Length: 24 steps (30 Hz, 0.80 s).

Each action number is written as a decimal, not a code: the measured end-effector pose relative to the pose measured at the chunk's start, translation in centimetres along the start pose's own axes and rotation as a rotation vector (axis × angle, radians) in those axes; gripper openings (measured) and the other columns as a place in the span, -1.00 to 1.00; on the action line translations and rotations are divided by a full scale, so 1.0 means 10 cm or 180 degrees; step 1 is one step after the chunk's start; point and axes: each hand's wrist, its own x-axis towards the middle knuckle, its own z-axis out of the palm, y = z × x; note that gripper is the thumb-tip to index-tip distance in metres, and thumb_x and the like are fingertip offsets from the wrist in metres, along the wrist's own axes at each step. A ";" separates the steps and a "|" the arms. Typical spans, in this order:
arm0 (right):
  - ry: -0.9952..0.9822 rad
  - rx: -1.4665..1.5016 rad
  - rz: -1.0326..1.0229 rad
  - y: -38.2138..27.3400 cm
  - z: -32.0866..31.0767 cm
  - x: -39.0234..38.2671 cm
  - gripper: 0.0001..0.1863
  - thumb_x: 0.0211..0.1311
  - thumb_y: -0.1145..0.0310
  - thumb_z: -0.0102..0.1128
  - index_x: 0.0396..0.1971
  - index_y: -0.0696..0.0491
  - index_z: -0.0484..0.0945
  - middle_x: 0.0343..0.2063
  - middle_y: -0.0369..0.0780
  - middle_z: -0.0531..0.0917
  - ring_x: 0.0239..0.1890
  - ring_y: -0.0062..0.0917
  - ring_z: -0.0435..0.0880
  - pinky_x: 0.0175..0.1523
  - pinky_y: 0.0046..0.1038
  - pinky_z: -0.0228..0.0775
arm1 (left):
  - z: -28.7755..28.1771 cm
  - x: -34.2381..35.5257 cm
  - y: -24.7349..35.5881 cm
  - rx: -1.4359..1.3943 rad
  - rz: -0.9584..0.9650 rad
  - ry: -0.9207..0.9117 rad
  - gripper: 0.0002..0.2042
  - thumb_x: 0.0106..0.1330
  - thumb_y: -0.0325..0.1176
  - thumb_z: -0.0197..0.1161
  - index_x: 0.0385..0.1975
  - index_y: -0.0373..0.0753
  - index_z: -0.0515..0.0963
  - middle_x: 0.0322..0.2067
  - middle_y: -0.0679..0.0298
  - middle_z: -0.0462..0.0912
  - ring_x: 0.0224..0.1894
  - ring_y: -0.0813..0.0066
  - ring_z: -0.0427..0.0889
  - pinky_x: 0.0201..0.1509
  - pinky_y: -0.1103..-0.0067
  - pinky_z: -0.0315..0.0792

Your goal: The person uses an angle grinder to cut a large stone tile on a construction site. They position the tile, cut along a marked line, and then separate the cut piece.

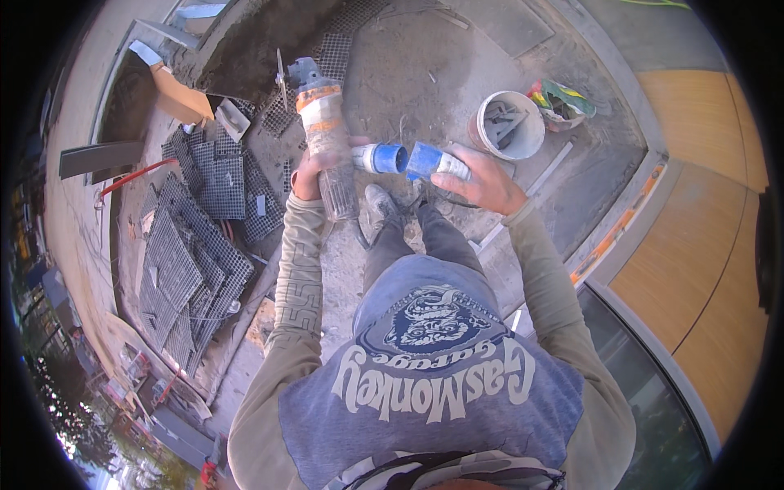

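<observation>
My left hand point(313, 170) is closed round the body of an angle grinder point(328, 135), wrapped in orange and white tape. The grinder's disc point(281, 75) stands edge-on at the far end. A blue-and-white round power connector point(380, 158) sticks out rightward beside the left hand's fingers; its rear end is hidden there. In my right hand point(488, 180) is a second blue-and-white connector point(438, 162), gripped by its white part. The two connectors face each other, with a narrow gap between their blue ends.
A white bucket point(542, 135) with tools inside stands at the right, beside a green and red bag point(563, 104). Several black grid mats point(192, 273) are piled at the left near a red bar point(139, 174). An orange spirit level point(618, 224) lies along the right wall.
</observation>
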 end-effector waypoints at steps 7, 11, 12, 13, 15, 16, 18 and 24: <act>-0.0330 -0.0118 -0.0071 0.01 -0.08 0.01 -0.56 0.26 0.02 0.38 -0.18 0.14 0.64 -0.42 -0.13 0.69 -0.33 -0.38 0.67 -0.17 -0.36 0.45 | 0.04 0.06 -0.09 0.0093 -0.0161 -0.0104 -0.28 0.04 -0.11 0.28 0.15 -0.57 0.45 -0.01 -0.10 0.65 -0.04 0.13 0.70 0.12 0.33 0.59; -0.0631 -0.0118 0.0068 0.10 -0.14 0.05 -0.56 0.28 0.04 0.37 -0.16 0.15 0.65 -0.42 -0.14 0.69 -0.35 -0.37 0.65 -0.18 -0.36 0.44 | 0.08 0.09 -0.13 0.0247 -0.0257 -0.0115 -0.29 0.04 -0.10 0.29 0.13 -0.57 0.47 -0.02 -0.09 0.65 -0.05 0.16 0.70 0.11 0.36 0.60; -0.0728 -0.0107 0.0105 0.12 -0.16 0.06 -0.56 0.29 0.05 0.37 -0.14 0.16 0.65 -0.42 -0.14 0.68 -0.35 -0.37 0.64 -0.18 -0.36 0.44 | 0.10 0.09 -0.14 0.0217 -0.0280 -0.0119 -0.29 0.04 -0.10 0.29 0.12 -0.57 0.47 -0.02 -0.09 0.65 -0.05 0.17 0.71 0.10 0.36 0.60; -0.0730 -0.0188 0.0089 0.15 -0.15 0.06 -0.57 0.29 0.04 0.36 -0.16 0.16 0.65 -0.43 -0.15 0.68 -0.37 -0.38 0.64 -0.20 -0.36 0.44 | 0.09 0.09 -0.16 0.0236 -0.0278 -0.0107 -0.29 0.04 -0.10 0.29 0.13 -0.57 0.47 -0.02 -0.09 0.65 -0.06 0.17 0.71 0.10 0.37 0.60; -0.0749 -0.0347 0.0044 0.21 -0.12 0.07 -0.57 0.30 0.03 0.36 -0.20 0.15 0.65 -0.46 -0.16 0.68 -0.40 -0.40 0.63 -0.22 -0.35 0.44 | 0.08 0.09 -0.20 0.0278 -0.0267 -0.0066 -0.29 0.05 -0.11 0.29 0.13 -0.56 0.47 -0.02 -0.09 0.65 -0.06 0.17 0.71 0.09 0.38 0.61; -0.0697 -0.0395 0.0056 0.22 -0.12 0.05 -0.58 0.30 0.03 0.36 -0.22 0.15 0.65 -0.47 -0.16 0.67 -0.41 -0.40 0.63 -0.23 -0.35 0.43 | 0.09 0.08 -0.22 0.0182 -0.0291 -0.0022 -0.29 0.05 -0.11 0.29 0.13 -0.56 0.46 -0.02 -0.09 0.65 -0.06 0.17 0.71 0.09 0.37 0.61; -0.0593 -0.0477 0.0035 0.21 -0.06 0.04 -0.58 0.30 0.02 0.35 -0.25 0.14 0.64 -0.48 -0.15 0.67 -0.42 -0.41 0.63 -0.25 -0.36 0.43 | 0.07 0.07 -0.23 0.0024 -0.0314 0.0084 -0.29 0.05 -0.11 0.29 0.14 -0.56 0.46 -0.02 -0.10 0.65 -0.06 0.17 0.71 0.09 0.37 0.62; -0.1024 0.0390 0.0774 0.26 -0.02 0.08 -0.56 0.29 -0.01 0.35 -0.28 0.14 0.64 -0.52 -0.13 0.65 -0.44 -0.38 0.65 -0.27 -0.35 0.42 | 0.04 0.04 -0.29 0.0134 -0.0377 0.0066 -0.31 0.04 -0.13 0.28 0.11 -0.56 0.47 -0.02 -0.10 0.66 -0.06 0.14 0.70 0.09 0.36 0.60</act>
